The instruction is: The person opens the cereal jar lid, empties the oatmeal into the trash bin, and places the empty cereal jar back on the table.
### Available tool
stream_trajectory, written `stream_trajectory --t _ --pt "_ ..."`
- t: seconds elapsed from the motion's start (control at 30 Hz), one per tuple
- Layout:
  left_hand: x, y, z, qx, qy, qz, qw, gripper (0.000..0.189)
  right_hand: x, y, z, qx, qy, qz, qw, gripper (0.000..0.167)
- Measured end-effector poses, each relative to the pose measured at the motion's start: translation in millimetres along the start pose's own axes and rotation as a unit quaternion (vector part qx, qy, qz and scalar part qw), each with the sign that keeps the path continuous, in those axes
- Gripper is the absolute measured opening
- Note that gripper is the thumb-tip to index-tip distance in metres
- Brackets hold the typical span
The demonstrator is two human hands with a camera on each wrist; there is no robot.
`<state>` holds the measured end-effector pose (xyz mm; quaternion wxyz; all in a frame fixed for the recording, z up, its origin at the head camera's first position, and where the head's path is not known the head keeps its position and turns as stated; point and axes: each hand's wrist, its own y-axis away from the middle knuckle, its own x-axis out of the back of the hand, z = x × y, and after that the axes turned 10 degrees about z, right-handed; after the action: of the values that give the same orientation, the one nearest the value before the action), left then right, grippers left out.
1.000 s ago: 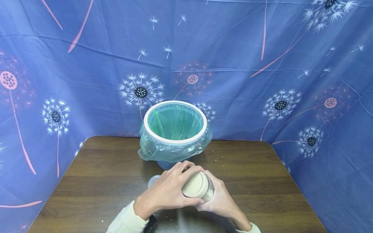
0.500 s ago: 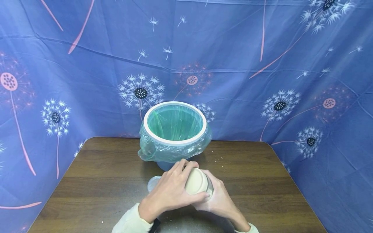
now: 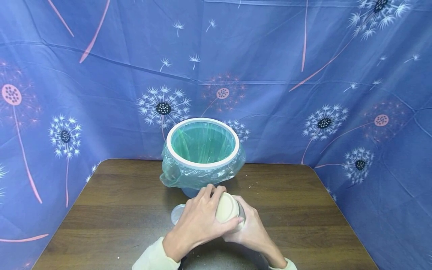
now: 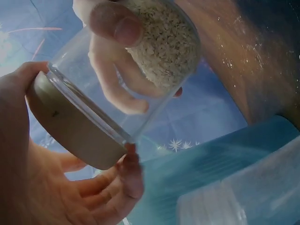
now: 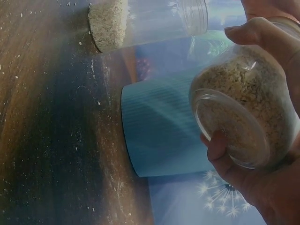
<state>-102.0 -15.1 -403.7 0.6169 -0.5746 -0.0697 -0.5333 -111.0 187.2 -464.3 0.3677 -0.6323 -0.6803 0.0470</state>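
Both hands hold a tilted clear jar [image 5: 243, 93], part full of pale grains that look like rice or oats. Over its beige lid [image 3: 227, 207] my left hand [image 3: 200, 221] is spread, fingers and thumb curled round the lid's edge. My right hand [image 3: 249, 228] grips the jar's body from the other side; its thumb and fingers show through the glass in the left wrist view. Behind the left hand, a second clear jar [image 5: 159, 21] stands on the table with grains at its bottom, its threaded mouth uncovered; the head view shows just part of it.
A blue bin [image 5: 164, 126] with a white rim [image 3: 202, 165] and a green plastic liner [image 3: 199, 178] stands beyond the hands. Crumbs are scattered on the brown wooden table [image 3: 297, 210]. Blue dandelion-print cloth [image 3: 270, 56] hangs behind and at the sides.
My left hand has shifted slightly right and turned with the lid, which tilts a little more. More of the second jar shows beside that hand. The right hand keeps its grip.
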Motion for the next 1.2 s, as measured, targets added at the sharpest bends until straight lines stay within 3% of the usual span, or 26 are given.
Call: stream_trajectory --t 0.17,0.33,0.5,0.63,0.73,0.93,1.2 --pt "2.5 2.4 0.8 0.002 0.014 -0.025 0.9996 0.09 1 0.6 0 -0.004 0.006 -0.002 1.0 0.098" --pt "6.9 4.3 -4.0 -0.007 0.081 -0.06 0.9948 0.094 3 2.8 0 -0.002 0.011 -0.006 0.9999 0.095" --pt "13.5 6.0 -13.5 -0.067 0.144 -0.095 0.9827 0.092 7 4.2 1 -0.004 0.008 -0.011 0.9999 0.102" --pt "16.7 4.8 -20.5 -0.128 0.169 -0.109 0.9712 0.087 10 4.3 2 -0.006 0.008 -0.013 0.9999 0.104" --pt "18.0 3.1 -24.8 -0.152 0.18 -0.122 0.9641 0.085 11 4.0 3 -0.002 0.006 -0.017 0.9998 0.098" --pt "18.6 0.1 -28.7 -0.153 0.188 -0.146 0.9591 0.083 11 3.8 4 0.004 0.007 -0.021 0.9997 0.089" --pt "17.6 -3.1 -28.8 -0.143 0.167 -0.142 0.965 0.082 11 2.2 7 0.001 0.019 -0.022 0.9996 0.09"
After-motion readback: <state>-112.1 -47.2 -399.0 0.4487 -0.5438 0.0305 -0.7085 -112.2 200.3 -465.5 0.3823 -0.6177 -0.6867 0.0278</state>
